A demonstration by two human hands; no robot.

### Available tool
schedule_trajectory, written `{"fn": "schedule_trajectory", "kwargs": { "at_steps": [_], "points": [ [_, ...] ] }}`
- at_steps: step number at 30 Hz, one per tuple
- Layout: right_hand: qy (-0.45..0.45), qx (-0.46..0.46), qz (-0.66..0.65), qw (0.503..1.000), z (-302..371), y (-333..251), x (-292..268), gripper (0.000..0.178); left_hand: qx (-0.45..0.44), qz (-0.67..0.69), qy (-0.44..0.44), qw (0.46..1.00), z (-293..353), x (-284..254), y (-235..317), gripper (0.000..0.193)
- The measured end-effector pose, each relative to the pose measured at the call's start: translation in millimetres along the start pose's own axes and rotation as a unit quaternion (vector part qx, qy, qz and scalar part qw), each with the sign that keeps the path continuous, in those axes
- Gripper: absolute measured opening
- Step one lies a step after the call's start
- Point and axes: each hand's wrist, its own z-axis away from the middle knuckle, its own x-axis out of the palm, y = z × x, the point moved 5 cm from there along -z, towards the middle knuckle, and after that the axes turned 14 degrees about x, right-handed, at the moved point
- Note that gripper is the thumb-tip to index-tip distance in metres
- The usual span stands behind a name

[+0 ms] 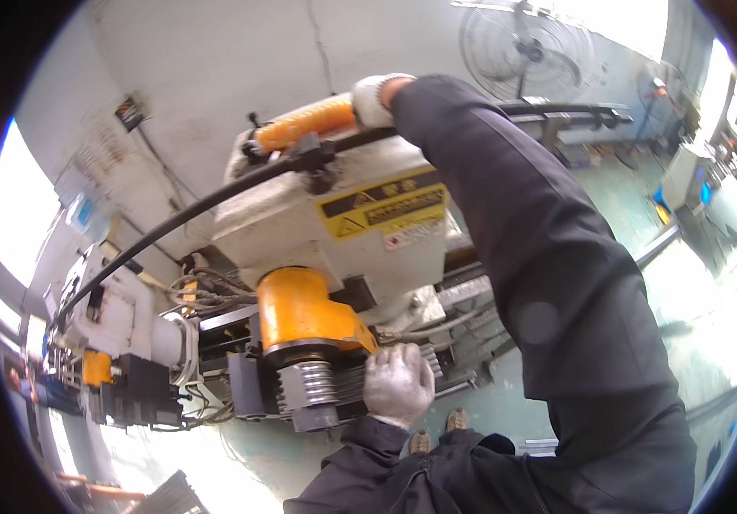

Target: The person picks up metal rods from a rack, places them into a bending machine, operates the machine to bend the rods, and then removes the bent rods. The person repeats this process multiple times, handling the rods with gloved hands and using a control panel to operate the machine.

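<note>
My left hand (398,385), in a pale grey-stained glove, is closed with its fingers curled, low in front of me. Ridged grey metal (350,379) shows on both sides of it; what lies inside the fingers is hidden. Just left stands an orange machine head (300,308) with a ribbed steel roller (307,384) under it. My right arm stretches up and across to the machine's top. There my gloved right hand (372,101) rests beside an orange coiled hose (304,124) and a long black bar (206,204); its fingers are hidden.
The white machine body (266,231) carries a yellow warning label (383,206). A second white machine (116,313) stands at the left, with cables between the two. A large fan (527,51) stands at the back right. Bundled rods (171,497) lie at the lower left.
</note>
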Motion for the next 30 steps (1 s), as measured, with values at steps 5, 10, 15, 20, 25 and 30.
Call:
{"fn": "schedule_trajectory", "kwargs": {
  "at_steps": [5,10,15,20,25,30],
  "points": [
    [0.262,0.033,-0.052,0.963,65,48,-43,0.026,0.035,-0.036,0.025,0.998,3,8,5,0.025],
    [0.491,0.069,-0.272,0.824,304,163,0,0.021,0.039,-0.021,0.038,0.998,8,11,9,0.027],
    [0.318,0.483,-0.304,0.757,552,232,166,0.028,0.027,-0.006,0.011,1.0,16,16,10,0.024],
    [0.061,0.64,-0.157,0.75,706,301,296,0.029,-0.01,0.034,-0.012,0.999,14,17,8,0.027],
    [-0.065,0.747,-0.159,0.643,812,286,327,0.03,-0.144,0.249,-0.123,0.95,-21,23,21,0.022],
    [-0.106,0.773,-0.121,0.614,862,256,305,0.029,0.054,0.401,-0.156,0.901,-77,61,134,0.025]
  ]
}}
